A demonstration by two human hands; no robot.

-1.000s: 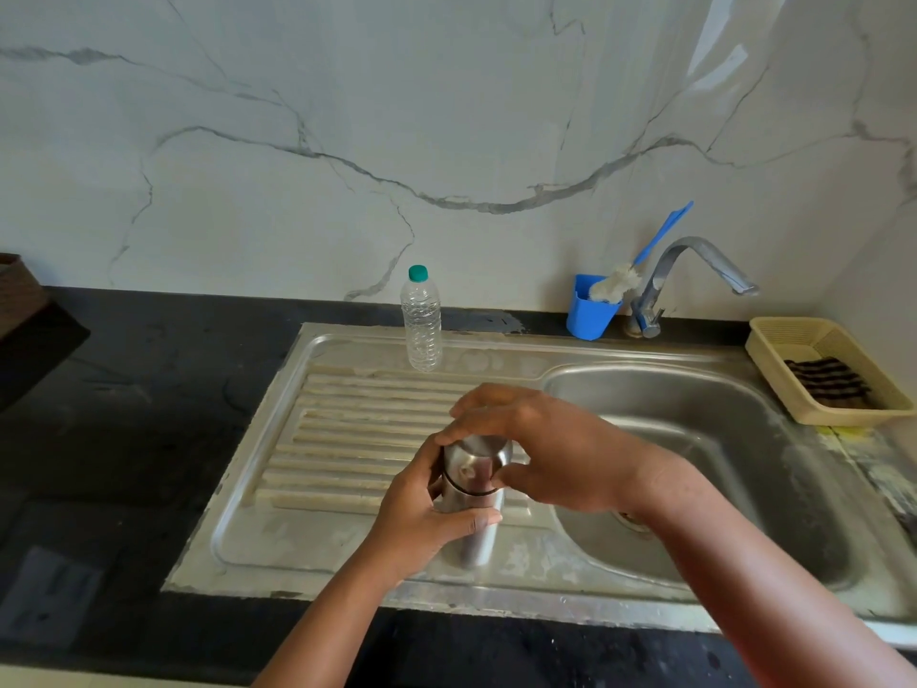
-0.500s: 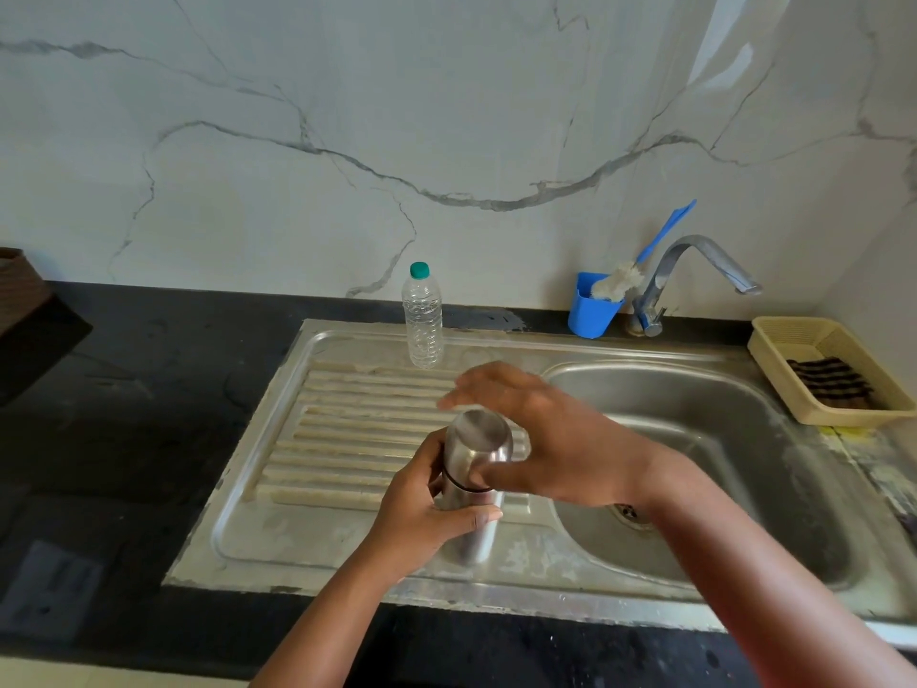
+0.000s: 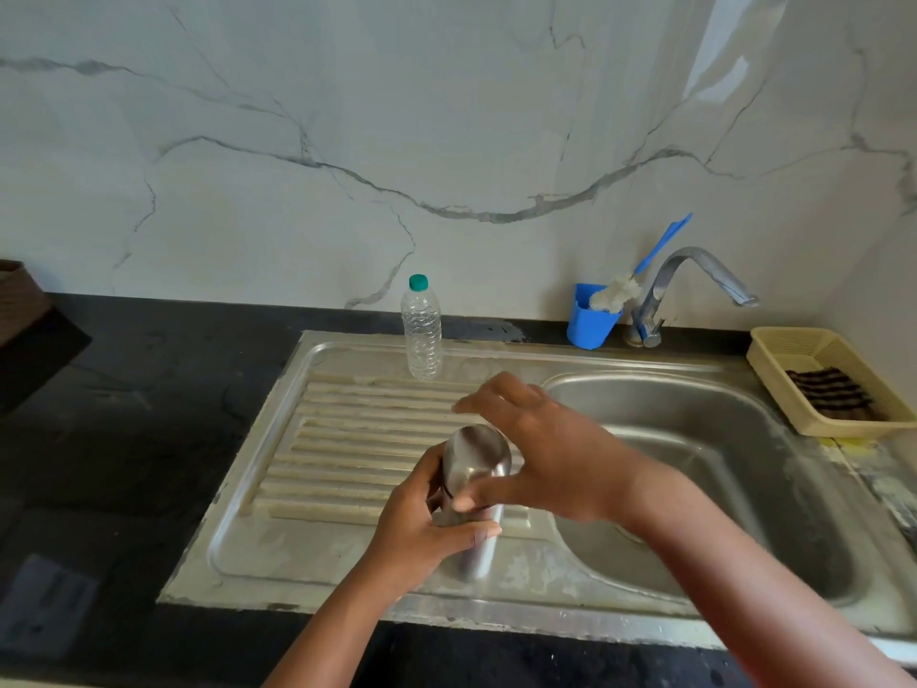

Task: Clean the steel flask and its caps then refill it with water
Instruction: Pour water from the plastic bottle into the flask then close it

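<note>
Black stone countertop (image 3: 149, 414) w/ inset steel sink unit (image 3: 347, 553): ribbed drainboard left of the hands, basin (image 3: 694, 439) right of them. Beyond the hands: clear plastic water bottle (image 3: 423, 335), green cap, upright on drainboard rear edge. Further right: blue cup (image 3: 590, 326), tap (image 3: 694, 285), beige basket (image 3: 774, 360).

Plastic bottle (image 3: 422, 330): upright, green cap, at drainboard's back edge.
Blue cup (image 3: 589, 324): holds a brush (image 3: 640, 275), beside the tap (image 3: 689, 285).
Yellow basket (image 3: 774, 362): right of sink, dark cloth (image 3: 829, 394) inside.
</note>
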